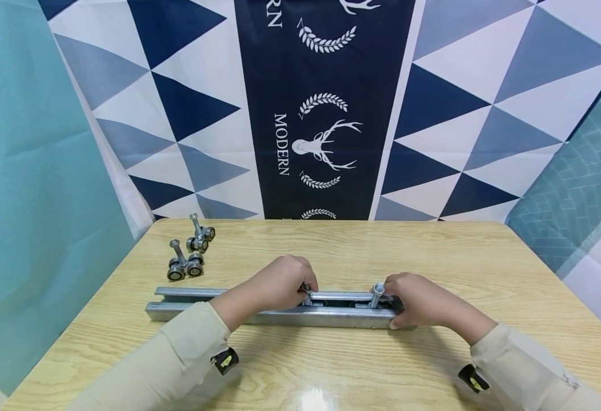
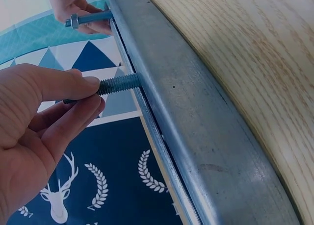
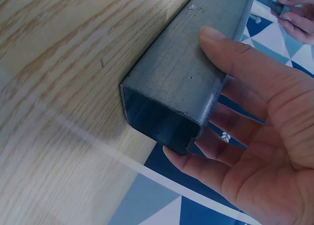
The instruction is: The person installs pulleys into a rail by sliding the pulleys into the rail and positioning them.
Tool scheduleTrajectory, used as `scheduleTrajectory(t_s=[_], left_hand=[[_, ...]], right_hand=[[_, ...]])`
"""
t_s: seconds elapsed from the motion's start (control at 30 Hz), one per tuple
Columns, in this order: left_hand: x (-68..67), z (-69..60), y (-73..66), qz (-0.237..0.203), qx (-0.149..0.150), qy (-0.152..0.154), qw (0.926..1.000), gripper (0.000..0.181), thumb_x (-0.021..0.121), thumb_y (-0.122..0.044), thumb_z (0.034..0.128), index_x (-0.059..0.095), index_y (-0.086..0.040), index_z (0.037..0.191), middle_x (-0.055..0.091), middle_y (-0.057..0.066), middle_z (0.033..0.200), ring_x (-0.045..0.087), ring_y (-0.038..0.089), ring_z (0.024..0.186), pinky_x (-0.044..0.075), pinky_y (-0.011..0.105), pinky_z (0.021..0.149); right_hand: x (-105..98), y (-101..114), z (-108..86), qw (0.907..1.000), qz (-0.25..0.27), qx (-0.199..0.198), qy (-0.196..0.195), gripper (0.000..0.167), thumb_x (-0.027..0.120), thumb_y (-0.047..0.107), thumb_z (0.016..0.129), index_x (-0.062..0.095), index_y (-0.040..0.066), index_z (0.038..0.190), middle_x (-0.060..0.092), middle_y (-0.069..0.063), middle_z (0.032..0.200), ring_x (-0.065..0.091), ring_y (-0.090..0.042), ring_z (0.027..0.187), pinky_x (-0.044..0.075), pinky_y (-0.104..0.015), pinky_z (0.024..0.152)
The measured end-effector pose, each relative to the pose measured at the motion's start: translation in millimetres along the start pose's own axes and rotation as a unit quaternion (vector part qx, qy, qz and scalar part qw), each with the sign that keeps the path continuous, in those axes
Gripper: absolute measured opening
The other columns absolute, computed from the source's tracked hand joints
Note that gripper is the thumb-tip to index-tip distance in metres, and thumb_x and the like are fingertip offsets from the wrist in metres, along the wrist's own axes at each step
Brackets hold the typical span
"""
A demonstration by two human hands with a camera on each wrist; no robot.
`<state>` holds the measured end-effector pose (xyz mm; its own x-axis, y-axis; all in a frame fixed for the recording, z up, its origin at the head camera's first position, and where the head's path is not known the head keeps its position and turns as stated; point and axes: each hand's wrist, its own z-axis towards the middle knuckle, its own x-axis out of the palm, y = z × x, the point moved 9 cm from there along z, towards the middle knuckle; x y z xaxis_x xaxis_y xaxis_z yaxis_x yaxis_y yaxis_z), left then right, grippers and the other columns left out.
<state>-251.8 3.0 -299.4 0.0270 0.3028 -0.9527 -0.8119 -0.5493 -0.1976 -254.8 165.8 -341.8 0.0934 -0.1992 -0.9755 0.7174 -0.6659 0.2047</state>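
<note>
The left hand (image 1: 282, 279) pinches a threaded bolt (image 2: 120, 84) standing in the metal rail (image 1: 331, 318); the right hand (image 1: 424, 297) grips the rail's right end, near another bolt (image 1: 376, 299) whose base I can't quite see.

Bolt (image 2: 120, 84) partly hidden by left fingers (image 2: 81, 110)

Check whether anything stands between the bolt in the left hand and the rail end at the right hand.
Yes: a second bolt stands in the rail, between the pinched bolt and the right hand on that end.
</note>
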Motion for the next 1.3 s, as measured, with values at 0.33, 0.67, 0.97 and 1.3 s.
scheduleTrajectory(t_s=[0.33, 0.67, 0.97, 1.3], left_hand=[[-0.1, -1.0, 1.8, 0.000, -0.009, 0.006, 0.9999, 0.016, 0.074, 0.006, 0.0753, 0.077, -0.007, 0.085, 0.070, 0.000, 0.085, 0.064, 0.011, 0.081, 0.050, 0.019, 0.070], [-2.3, -4.5, 3.1, -0.006, -0.012, 0.010, 0.9999, 0.018, 0.073, 0.006, 0.0765, 0.077, -0.007, 0.088, 0.070, 0.001, 0.087, 0.065, 0.012, 0.084, 0.050, 0.018, 0.072], [-10.1, -11.8, 4.7, -0.017, -0.006, 0.011, 0.9998, 0.022, 0.071, 0.006, 0.0787, 0.077, -0.008, 0.094, 0.070, 0.001, 0.091, 0.064, 0.012, 0.083, 0.050, 0.017, 0.071], [-24.6, -25.9, 16.1, -0.003, -0.014, -0.003, 0.9999, 0.018, 0.076, 0.004, 0.0761, 0.076, -0.007, 0.091, 0.069, 0.003, 0.091, 0.067, 0.015, 0.079, 0.051, 0.019, 0.069]], right_hand=[[0, 1, -0.1, 1.0000, 0.001, 0.002, 0.003, 0.032, 0.090, 0.018, 0.063, 0.067, 0.010, 0.084, 0.056, 0.007, 0.081, 0.052, -0.009, 0.070, 0.047, -0.032, 0.061], [0, 1, -0.5, 1.0000, 0.001, 0.006, 0.004, 0.034, 0.090, 0.018, 0.063, 0.069, 0.009, 0.087, 0.058, 0.006, 0.083, 0.054, -0.010, 0.072, 0.048, -0.033, 0.062], [1, 0, -1.4, 1.0000, 0.000, 0.005, 0.004, 0.033, 0.090, 0.019, 0.064, 0.068, 0.010, 0.086, 0.057, 0.006, 0.082, 0.053, -0.011, 0.071, 0.047, -0.032, 0.061], [1, 0, -1.4, 1.0000, 0.001, 0.007, 0.005, 0.034, 0.090, 0.019, 0.064, 0.069, 0.008, 0.089, 0.058, 0.006, 0.083, 0.055, -0.012, 0.072, 0.048, -0.032, 0.062]])
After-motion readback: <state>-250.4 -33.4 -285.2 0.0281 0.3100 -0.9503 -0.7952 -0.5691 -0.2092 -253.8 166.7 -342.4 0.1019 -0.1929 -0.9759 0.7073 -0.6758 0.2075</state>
